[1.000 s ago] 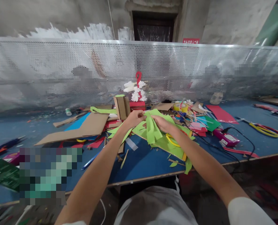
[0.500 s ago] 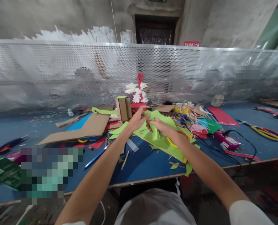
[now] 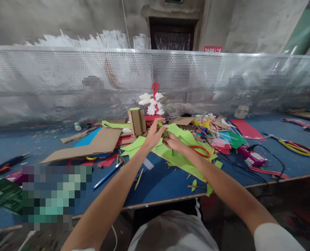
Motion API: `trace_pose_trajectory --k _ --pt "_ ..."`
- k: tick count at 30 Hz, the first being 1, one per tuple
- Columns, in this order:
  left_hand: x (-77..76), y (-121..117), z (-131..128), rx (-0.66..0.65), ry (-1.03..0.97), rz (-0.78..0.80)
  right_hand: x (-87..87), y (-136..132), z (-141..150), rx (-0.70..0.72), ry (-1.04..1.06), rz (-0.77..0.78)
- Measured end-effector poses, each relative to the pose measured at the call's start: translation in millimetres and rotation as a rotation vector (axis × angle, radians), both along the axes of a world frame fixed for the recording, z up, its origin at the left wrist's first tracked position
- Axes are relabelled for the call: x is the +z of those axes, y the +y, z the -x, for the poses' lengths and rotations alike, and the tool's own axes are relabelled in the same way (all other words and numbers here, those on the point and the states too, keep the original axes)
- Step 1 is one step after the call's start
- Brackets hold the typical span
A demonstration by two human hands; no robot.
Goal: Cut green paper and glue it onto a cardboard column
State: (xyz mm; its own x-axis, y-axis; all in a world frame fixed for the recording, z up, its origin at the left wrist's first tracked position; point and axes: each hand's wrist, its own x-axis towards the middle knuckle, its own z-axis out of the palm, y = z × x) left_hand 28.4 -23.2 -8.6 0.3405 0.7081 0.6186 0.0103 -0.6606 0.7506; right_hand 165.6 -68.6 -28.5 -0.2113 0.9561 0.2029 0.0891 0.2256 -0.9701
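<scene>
Both hands meet above the pile of green paper. My left hand (image 3: 154, 135) pinches the upper end of a small light-green paper piece (image 3: 160, 124), seen nearly edge-on. Close beside it, my right hand (image 3: 172, 142) is closed on the same piece, whose lower end pokes out below the fingers. Under my right forearm lie scissors with a red handle (image 3: 201, 151), partly hidden, on a larger sheet of green paper (image 3: 186, 162). Behind my left hand stands a folded cardboard post with a green top (image 3: 136, 122).
A red stand with white paper flowers (image 3: 155, 104) is at the back. Left lie cardboard strips (image 3: 92, 144) and a blue pen (image 3: 106, 177). Yellow tape (image 3: 202, 121), a purple box with a black cable (image 3: 251, 156) and yellow-red pliers (image 3: 293, 146) lie right. A perforated metal screen (image 3: 66, 83) borders the table.
The green paper piece between my hands has turned from showing its broad face to nearly edge-on. My hands stay in about the same place, and the view shifts slightly.
</scene>
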Motion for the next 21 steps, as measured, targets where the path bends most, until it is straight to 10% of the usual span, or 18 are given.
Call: trace_pose_trajectory --k 21 --pt "10.3 13 19 -0.062 0.044 -0.073 18.7 -17 -11 0.104 0.089 0.111"
